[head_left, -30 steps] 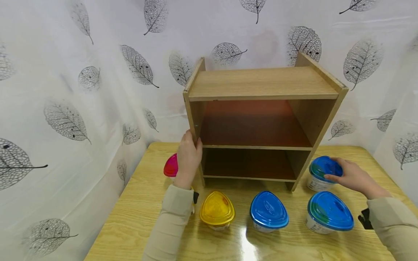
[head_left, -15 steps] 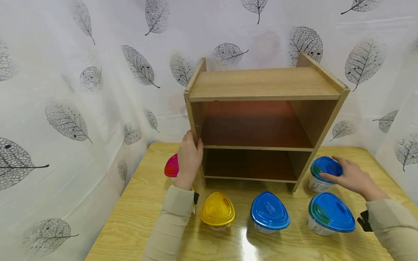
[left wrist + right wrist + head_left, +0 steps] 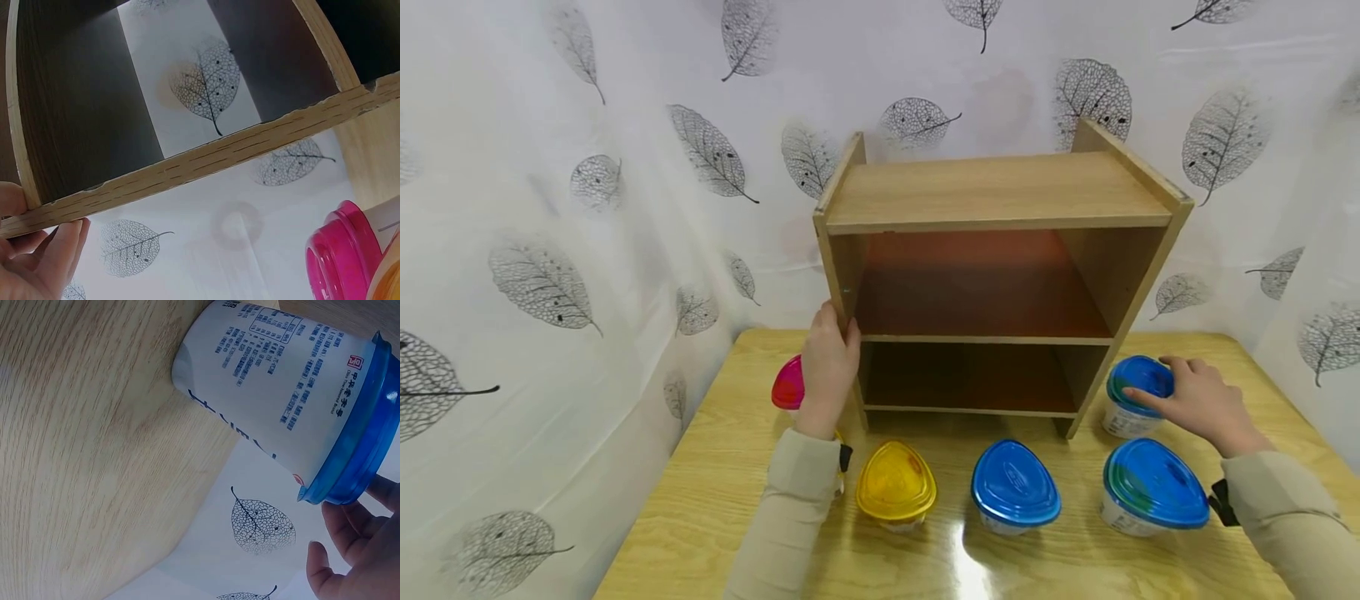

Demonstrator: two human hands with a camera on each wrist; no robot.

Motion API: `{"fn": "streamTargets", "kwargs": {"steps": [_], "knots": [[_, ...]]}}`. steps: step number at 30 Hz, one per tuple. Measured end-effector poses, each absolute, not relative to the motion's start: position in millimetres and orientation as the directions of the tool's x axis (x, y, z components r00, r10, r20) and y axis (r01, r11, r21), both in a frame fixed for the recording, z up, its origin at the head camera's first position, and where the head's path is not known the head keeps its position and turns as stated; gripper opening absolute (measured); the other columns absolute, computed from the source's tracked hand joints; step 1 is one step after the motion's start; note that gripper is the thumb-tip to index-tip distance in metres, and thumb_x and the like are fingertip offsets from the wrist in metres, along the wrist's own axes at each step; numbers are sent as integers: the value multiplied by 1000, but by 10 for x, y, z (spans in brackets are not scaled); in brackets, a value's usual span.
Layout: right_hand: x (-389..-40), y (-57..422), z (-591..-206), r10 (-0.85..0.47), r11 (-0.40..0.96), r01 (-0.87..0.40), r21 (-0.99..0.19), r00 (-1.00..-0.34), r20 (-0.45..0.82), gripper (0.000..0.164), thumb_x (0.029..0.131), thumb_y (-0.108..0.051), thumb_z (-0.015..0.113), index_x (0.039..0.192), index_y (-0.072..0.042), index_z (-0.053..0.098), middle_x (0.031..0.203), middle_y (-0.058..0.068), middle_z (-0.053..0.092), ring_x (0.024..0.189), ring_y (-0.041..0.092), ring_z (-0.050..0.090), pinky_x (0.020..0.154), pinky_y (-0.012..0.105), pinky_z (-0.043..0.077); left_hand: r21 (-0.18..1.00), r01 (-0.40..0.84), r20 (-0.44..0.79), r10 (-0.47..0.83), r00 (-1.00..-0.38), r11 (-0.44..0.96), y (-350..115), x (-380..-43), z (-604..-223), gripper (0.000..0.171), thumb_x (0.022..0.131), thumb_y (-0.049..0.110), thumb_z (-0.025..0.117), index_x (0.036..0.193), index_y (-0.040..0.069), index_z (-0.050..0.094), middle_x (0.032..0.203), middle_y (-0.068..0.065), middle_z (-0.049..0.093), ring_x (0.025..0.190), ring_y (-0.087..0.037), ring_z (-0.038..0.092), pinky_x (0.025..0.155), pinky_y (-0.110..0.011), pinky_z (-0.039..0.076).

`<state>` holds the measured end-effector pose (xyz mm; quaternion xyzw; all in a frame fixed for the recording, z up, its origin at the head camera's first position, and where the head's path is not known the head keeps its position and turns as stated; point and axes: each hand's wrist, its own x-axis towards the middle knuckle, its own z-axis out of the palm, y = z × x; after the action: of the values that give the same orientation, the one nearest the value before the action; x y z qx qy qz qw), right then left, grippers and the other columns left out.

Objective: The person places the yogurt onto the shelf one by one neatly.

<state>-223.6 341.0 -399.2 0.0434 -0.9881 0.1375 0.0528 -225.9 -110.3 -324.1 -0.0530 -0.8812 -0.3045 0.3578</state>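
The right grip [image 3: 1202, 408], a bare hand, is loose over the far blue tub [image 3: 1138, 375], thumb and fingers spread about its lid [image 3: 369, 437] rather than clenched; whether any fingertip presses the plastic is hard to tell. That tub stands upright on the tabletop [image 3: 700, 500], right of the shelf [image 3: 992, 190]. The left grip [image 3: 829, 362] grasps the shelf's left side board, apparently steadying it. The step in hand looks to be minding the far tub with the shelf held in place; if that tub is to move, the next move calls for thumb and fingers closing under the rim, since the lid looks slick. Nearer the person stand the near blue tub [image 3: 1156, 483], the middle blue tub [image 3: 1015, 485] and the yellow tub [image 3: 895, 483]. The right wrist view alone makes out the tub's printed label [image 3: 275, 387]. The left wrist view bares more of the pink tub [image 3: 344, 253], partly covered by the left arm in the head view, and shows thumb and fingers on opposite faces of the board.
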Motion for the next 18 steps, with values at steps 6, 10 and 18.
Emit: {"fn": "streamTargets", "kwargs": {"steps": [6,10,18], "knots": [[-2236,3411,-3978,-80,950,-112,-291,-990,119,87,76,-57,55,121,15,35,111,40,37,95,55,35,62,67,34,499,314,663,-123,-738,808,-1112,-2254,-3239,24,85,11,55,99,-8,49,90,-22,56,78,-36,58,66,-43,50],[-2235,3425,-3978,-90,947,-120,-297,-989,113,86,77,-56,55,122,15,35,112,40,36,97,55,35,64,69,33,494,320,670,-120,-733,808,-1110,-2253,-3240,24,85,10,55,100,-9,50,91,-22,56,79,-36,59,66,-43,50],[-2238,3460,-3974,-128,941,-149,-305,-988,87,82,79,-51,55,124,14,33,115,40,36,100,55,33,67,71,31,497,326,674,-122,-728,804,-1106,-2262,-3254,25,85,10,55,101,-9,49,92,-23,56,79,-37,59,66,-44,50]]}}
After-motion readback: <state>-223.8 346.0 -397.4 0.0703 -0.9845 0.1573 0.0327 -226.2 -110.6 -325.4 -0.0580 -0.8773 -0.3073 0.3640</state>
